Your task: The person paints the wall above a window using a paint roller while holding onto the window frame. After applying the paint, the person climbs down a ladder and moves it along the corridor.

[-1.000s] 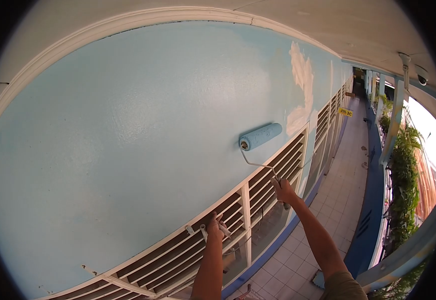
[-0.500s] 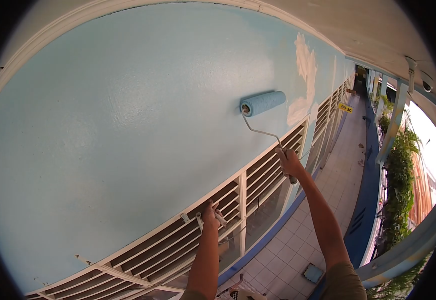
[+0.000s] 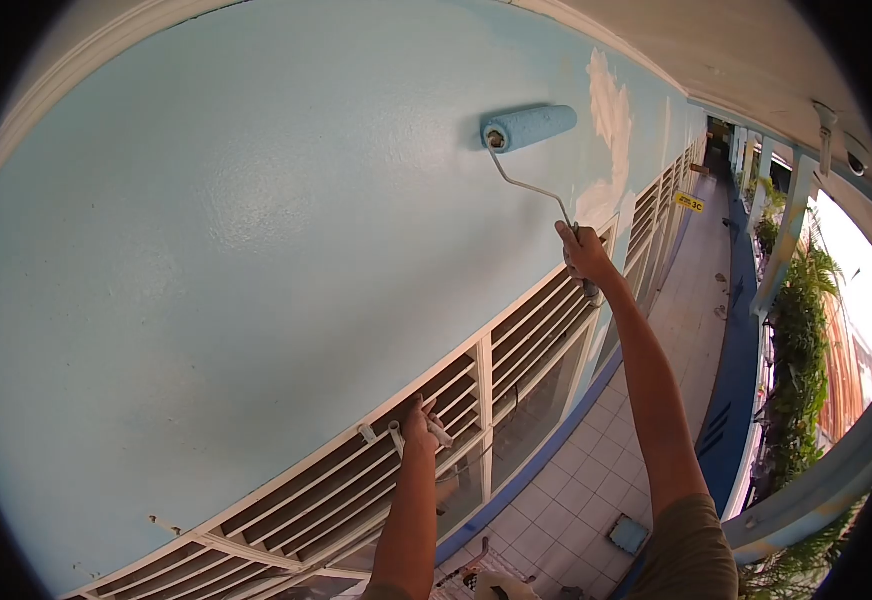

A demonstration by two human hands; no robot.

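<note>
My right hand (image 3: 587, 256) is wrapped round the handle of a paint roller, arm stretched up and forward. The roller's blue fuzzy sleeve (image 3: 531, 129) rests against the light blue wall (image 3: 286, 240), well above the windows. A bent wire frame (image 3: 536, 188) links the sleeve to the handle. Lower down, my left hand (image 3: 419, 424) is closed at the cream louvre window (image 3: 483, 425), its fingers curled over a slat beside small light-coloured levers (image 3: 396, 436). Part of its grip is hidden. The wall looks shiny and wet in places.
A bare whitish patch (image 3: 611, 120) marks the wall to the right. Below runs a tiled walkway (image 3: 596, 440) with a blue-stained tray (image 3: 628, 534) on it. Plants (image 3: 806, 340) line the railing. A yellow sign (image 3: 690, 203) sticks out farther along, and objects lie at the bottom edge.
My right hand has risen, carrying the roller higher up the wall. My left hand remains at the louvres.
</note>
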